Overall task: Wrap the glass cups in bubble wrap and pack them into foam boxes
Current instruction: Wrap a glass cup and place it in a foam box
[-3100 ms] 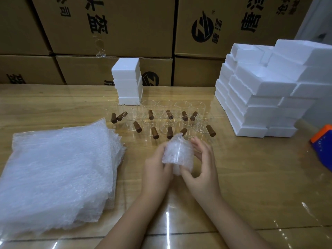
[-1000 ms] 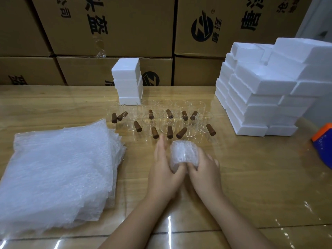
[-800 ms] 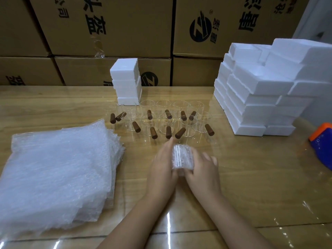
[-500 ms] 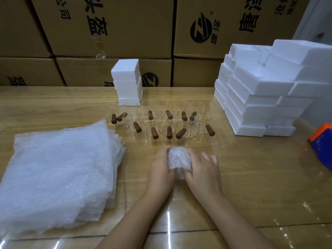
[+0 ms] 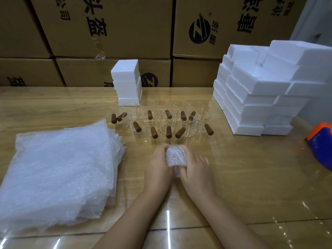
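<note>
Left grip (image 5: 158, 169): clenched around the left side of a small rounded bundle of clear bubble wrap (image 5: 175, 156), the fingers curled over its far edge.
Right grip (image 5: 195, 169): grasping the right side of the same bundle, with the thumb against the wrap at the near end.
Bundle: squeezed between both grips, low over the glossy pale wooden surface (image 5: 251, 177). Whether it rests on the surface cannot be told, and the wrap hides what is inside.
Unwrapped cups: a cluster of clear glass cups with stubby brown wooden handles (image 5: 161, 121) stands just beyond the grips, in rough rows with the handles pointing various ways.
Wrap supply: a thick stack of clear bubble-wrap sheets (image 5: 59, 169) lies flat to the left, well apart from the bundle.
Small foam stack: a short column of white foam boxes (image 5: 126, 81) stands behind the cups.
Large foam stack: many white foam boxes piled in stepped layers (image 5: 255, 90) sit at the right rear.
Right edge: an orange-and-blue object (image 5: 321, 141), partly cut off.
Backdrop: brown cardboard cartons with black print (image 5: 107, 24) stacked along the far side.
</note>
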Action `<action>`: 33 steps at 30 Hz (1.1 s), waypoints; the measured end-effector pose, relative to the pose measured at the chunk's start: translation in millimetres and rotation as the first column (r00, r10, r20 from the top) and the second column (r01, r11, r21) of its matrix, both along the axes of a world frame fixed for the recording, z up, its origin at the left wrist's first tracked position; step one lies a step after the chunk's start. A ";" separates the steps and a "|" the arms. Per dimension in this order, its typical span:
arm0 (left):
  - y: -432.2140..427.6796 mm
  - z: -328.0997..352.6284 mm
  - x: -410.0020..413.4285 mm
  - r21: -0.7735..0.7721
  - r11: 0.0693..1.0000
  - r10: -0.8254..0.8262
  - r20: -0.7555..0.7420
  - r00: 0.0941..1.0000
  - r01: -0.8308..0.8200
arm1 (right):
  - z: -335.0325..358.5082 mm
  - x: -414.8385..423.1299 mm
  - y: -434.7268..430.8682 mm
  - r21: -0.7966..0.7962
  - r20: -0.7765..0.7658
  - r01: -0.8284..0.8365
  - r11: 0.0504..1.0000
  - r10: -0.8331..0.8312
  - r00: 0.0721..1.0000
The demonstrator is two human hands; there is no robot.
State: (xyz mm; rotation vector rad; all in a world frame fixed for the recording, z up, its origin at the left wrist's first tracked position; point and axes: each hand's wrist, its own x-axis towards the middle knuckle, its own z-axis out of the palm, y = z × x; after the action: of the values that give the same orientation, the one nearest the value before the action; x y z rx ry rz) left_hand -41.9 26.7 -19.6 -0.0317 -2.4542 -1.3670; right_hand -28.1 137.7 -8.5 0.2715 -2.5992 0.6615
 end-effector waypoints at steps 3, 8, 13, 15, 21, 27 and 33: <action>-0.7 0.1 2.6 -0.100 0.993 -0.057 -0.013 0.998 0.055 | -4.1 -4.3 4.8 -0.039 -0.029 0.039 0.998 -0.040 0.999; -13.3 3.4 9.4 -0.250 0.871 -0.439 -0.007 0.898 0.424 | -8.8 -15.3 23.1 -0.371 0.211 0.122 0.921 -0.044 0.977; -11.0 7.4 7.6 -0.602 0.764 -0.399 -0.160 0.903 0.231 | -0.4 -21.3 44.0 -0.460 0.284 0.034 0.887 0.111 0.952; -7.4 8.5 8.6 -0.606 0.774 -0.410 -0.261 0.874 0.182 | 1.0 -20.3 42.7 -0.438 0.293 0.011 0.899 0.131 0.947; -7.0 8.2 7.6 -0.568 0.768 -0.569 -0.394 0.722 0.296 | 0.4 -13.8 33.9 -0.458 0.265 -0.114 0.882 0.258 0.929; -9.8 5.8 2.7 -0.246 0.928 -0.360 -0.408 0.839 0.278 | 6.0 -10.3 32.0 -0.640 0.035 -0.285 0.714 0.397 0.917; -16.7 5.4 2.2 0.140 0.972 -0.157 -0.217 0.963 0.189 | -3.0 -0.9 25.1 -0.055 -0.431 -0.409 0.911 0.348 0.833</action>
State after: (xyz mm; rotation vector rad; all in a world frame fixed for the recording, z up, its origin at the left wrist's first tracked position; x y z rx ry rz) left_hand -39.7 10.1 -14.2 -0.3409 -2.2083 -1.5455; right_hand -29.0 162.7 -11.5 0.8075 -2.0902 0.8206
